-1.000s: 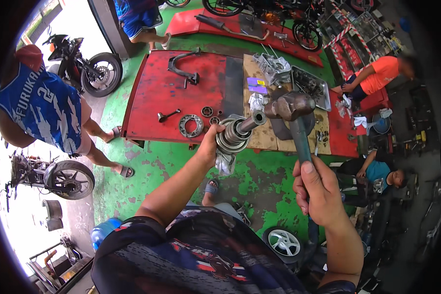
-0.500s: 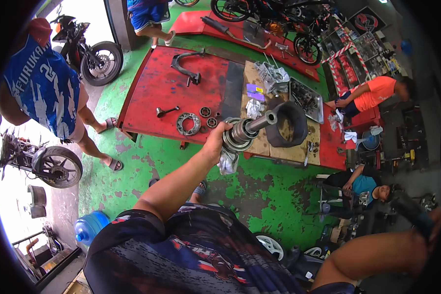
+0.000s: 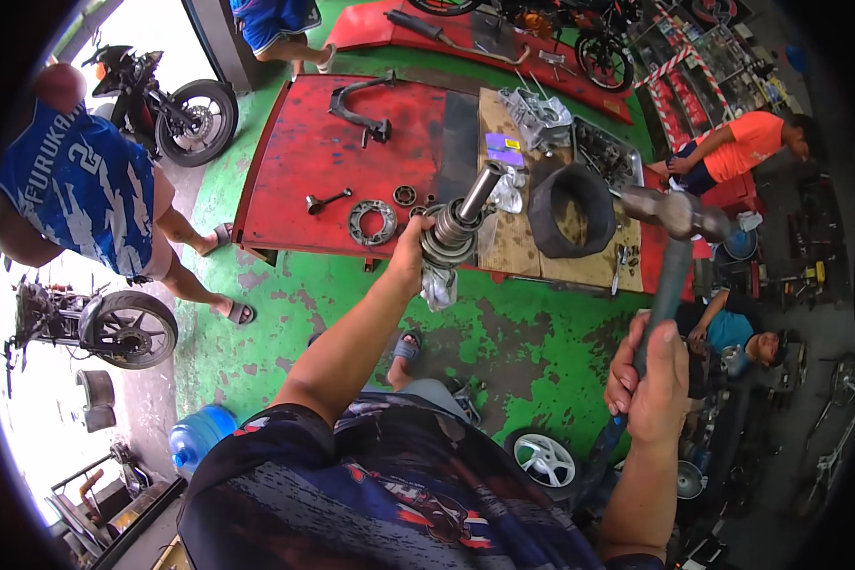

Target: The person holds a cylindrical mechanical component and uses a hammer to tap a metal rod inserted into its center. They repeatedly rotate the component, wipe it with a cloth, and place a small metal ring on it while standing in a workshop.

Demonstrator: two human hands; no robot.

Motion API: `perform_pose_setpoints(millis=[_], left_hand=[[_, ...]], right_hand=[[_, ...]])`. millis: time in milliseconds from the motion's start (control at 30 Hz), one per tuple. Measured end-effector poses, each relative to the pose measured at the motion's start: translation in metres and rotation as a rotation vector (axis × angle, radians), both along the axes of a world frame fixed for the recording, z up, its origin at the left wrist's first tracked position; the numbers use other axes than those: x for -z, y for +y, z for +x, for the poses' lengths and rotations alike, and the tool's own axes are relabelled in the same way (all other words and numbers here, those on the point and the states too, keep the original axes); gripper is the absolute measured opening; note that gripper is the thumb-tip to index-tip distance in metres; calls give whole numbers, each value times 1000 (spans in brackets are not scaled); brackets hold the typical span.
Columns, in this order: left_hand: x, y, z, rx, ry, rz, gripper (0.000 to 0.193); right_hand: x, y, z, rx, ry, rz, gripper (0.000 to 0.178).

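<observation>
My left hand (image 3: 409, 255) is closed around a round metal shaft assembly (image 3: 454, 231) with stacked bearing-like rings. A bright tube or shaft end sticks up from it, tilted to the upper right. Crumpled whitish cloth (image 3: 438, 289) hangs beneath the assembly, by my fingers. My right hand (image 3: 650, 380) grips a hammer (image 3: 673, 217) by its dark handle, with the worn steel head uppermost. The hammer is well to the right of the shaft and apart from it. Behind the shaft stands the red worktable (image 3: 294, 171).
On the table lie a connecting rod (image 3: 328, 200), a round metal plate (image 3: 371, 222), a swingarm-like part (image 3: 356, 114), a black hollow block (image 3: 572, 214) and a metal tray of parts (image 3: 606, 157). People stand or sit at left, back and right. A white wheel (image 3: 544, 460) lies nearby.
The hammer in my right hand has swung in from the far right edge and stands upright in view. My left hand has shifted slightly, tilting the shaft more upright.
</observation>
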State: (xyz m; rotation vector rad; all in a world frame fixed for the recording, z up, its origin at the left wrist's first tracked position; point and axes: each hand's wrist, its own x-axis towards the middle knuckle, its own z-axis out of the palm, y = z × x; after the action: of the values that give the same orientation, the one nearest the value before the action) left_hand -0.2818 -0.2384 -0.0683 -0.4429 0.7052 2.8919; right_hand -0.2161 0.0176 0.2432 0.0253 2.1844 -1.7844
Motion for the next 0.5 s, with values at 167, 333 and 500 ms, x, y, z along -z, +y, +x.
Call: perform_pose_setpoints(millis=[167,333,500], left_hand=[[-37,2,2,-19,3,-39,48],[-65,13,5,48,90,-97,54],[-82,25,10,87,165,-60,55]], right_hand=[[27,-33,-42,-48,307,260,41],[34,-73,-108,-126,444,334,63],[37,-78,-112,-201,388,252,50]])
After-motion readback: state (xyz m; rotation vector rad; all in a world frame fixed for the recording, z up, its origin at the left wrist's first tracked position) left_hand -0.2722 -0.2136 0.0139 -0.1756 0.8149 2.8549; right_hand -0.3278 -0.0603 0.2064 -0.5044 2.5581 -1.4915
